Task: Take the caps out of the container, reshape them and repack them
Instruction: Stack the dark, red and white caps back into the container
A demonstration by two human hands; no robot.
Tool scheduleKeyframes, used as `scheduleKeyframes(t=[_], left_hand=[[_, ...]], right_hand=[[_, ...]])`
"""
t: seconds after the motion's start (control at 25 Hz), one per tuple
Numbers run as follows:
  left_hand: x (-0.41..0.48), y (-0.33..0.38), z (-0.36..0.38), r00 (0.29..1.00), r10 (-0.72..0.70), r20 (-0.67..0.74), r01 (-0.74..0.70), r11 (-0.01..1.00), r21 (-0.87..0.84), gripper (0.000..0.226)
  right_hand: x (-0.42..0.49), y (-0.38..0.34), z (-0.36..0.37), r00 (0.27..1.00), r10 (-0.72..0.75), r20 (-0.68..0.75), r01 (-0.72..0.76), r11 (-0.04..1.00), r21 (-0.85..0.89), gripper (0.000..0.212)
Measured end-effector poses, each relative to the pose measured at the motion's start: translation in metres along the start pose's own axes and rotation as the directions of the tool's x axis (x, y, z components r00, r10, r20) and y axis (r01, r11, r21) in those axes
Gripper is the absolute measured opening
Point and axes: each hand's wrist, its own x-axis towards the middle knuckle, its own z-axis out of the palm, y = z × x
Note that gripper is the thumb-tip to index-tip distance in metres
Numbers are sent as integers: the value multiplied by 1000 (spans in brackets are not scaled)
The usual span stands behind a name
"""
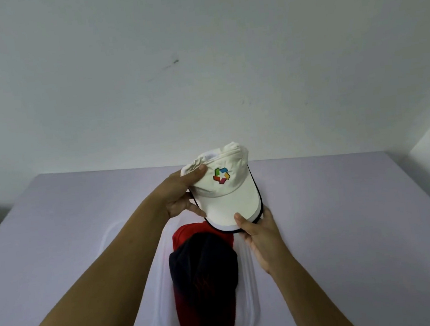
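White cap (224, 185) held up over the clear container (250, 286), left hand (179, 195) fingers gripping its crown, right hand (255, 227) fingers pinching the brim, dark cap (204, 278) in the container on the table (348, 228)

I can't see the far end of the clear container (249, 270); the white cap (224, 188) covers it. The red cap (187, 236) is mostly buried under the dark cap (205, 283), whose front marking is too dim to read. The bottom edge crops the container's near rim.
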Motion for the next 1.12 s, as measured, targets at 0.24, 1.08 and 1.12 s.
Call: scheduleKeyframes(t=[0.24,1.08,1.12], left_hand=[[-3,24,-46,994,95,-61,-90,992,84,28],[50,-20,-66,954,293,60,-289,849,443,30],[51,-24,-67,958,273,84,-279,830,483,28]], right_hand=[[12,2,21,991,128,50,-100,921,-376,79],[32,50,15,913,92,397,391,75,-917,112],[29,50,15,906,75,416,410,79,-909,111]])
